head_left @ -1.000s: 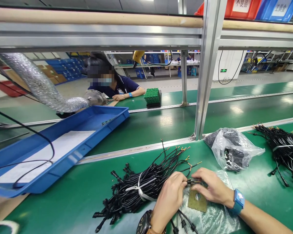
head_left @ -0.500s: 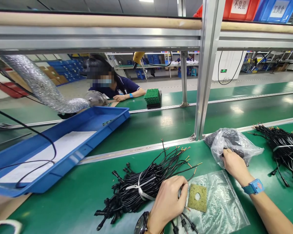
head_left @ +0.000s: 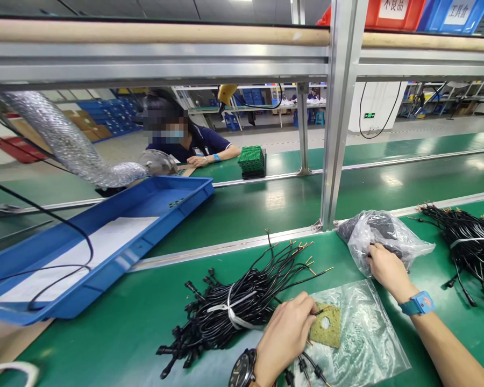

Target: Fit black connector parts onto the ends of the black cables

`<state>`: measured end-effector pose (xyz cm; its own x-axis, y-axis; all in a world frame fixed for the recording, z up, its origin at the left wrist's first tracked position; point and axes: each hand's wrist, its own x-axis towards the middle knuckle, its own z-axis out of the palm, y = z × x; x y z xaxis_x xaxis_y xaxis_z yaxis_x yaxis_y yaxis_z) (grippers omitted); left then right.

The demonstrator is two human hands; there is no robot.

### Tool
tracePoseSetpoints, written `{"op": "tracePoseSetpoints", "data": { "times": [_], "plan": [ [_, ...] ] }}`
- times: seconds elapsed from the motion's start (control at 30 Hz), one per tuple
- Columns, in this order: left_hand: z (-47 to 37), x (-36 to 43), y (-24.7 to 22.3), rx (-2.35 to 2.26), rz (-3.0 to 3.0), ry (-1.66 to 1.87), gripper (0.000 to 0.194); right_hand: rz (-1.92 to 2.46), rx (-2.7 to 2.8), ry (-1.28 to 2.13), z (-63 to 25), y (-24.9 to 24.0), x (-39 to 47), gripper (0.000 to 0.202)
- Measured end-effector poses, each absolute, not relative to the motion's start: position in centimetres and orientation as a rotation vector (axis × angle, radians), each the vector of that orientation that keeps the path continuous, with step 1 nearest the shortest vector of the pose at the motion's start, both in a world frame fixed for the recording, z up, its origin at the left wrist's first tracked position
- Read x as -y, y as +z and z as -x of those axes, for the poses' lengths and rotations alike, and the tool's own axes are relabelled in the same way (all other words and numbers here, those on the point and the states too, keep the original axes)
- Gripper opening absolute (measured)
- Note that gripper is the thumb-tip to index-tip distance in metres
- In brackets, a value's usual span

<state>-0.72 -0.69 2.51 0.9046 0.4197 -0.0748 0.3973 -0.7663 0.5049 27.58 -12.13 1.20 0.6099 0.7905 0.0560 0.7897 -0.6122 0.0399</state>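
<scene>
My left hand (head_left: 286, 336), with a watch on its wrist, is closed on a thin black cable whose wire end pokes out over the yellow-green sponge (head_left: 326, 327). The sponge has a round hole and lies on a flat clear plastic bag (head_left: 358, 328). Beside that hand is a tied bundle of black cables (head_left: 229, 312); loose cable ends (head_left: 302, 365) show below it. My right hand (head_left: 389, 271), wearing a blue wrist strap, has its fingers in the opening of a clear bag (head_left: 373, 231) of dark parts. Its fingertips are partly hidden there.
A second cable bundle (head_left: 471, 247) lies at the right. A long blue tray (head_left: 116, 258) with paper stands at the left. Behind a metal post (head_left: 339, 118), green blocks (head_left: 251, 161) sit on the far bench near a person (head_left: 189, 140) in dark blue.
My left hand has shifted slightly right, and a cable end now shows beyond its fingertips over the sponge. My right hand remains at the bag of dark parts.
</scene>
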Motion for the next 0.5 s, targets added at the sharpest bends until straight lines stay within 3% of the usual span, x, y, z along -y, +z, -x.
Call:
{"op": "tracePoseSetpoints", "data": {
  "times": [0.27, 0.5],
  "plan": [
    [0.66, 0.77, 1.59, -0.62, -2.589, 0.067, 0.016, -2.795, -1.425, 0.081, -27.89, 0.55, 12.43, 0.016],
    [0.66, 1.04, 1.84, -0.703, -2.683, 0.096, 0.02, -2.791, -1.486, 0.055, -27.84, 0.69, 12.39, 0.012]
  ]
}}
